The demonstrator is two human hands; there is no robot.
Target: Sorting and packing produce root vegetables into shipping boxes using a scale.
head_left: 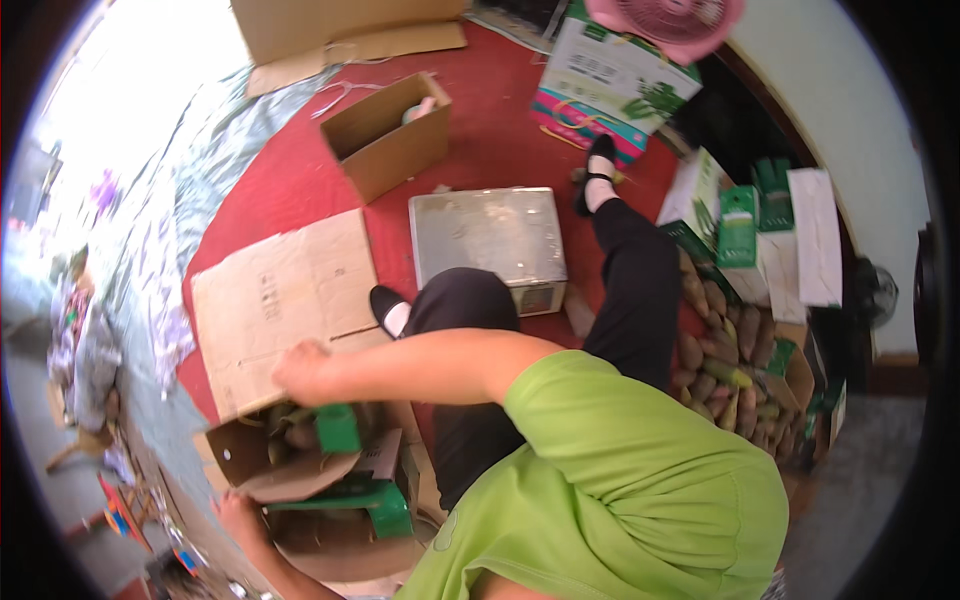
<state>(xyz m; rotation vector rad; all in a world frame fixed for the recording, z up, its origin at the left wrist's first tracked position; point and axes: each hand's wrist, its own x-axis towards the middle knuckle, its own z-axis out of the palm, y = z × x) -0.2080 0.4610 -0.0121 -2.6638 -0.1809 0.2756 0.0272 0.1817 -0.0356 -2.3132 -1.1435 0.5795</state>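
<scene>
"How many hands?"
"Two. Left hand [236,510] at the near carton's [233,455] left side; right hand [303,370], curled, over its far edge. Their grip, I can't tell."
"Inside?"
"Several tubers [300,433], partly hidden, near the rug's [285,190] left edge."
"Beyond?"
"One flat cardboard [280,290]; one metal box [482,230], a knee [465,300] blocking its near corner; one small carton [405,163] holding something pale; one pink fan [675,18]."
</scene>
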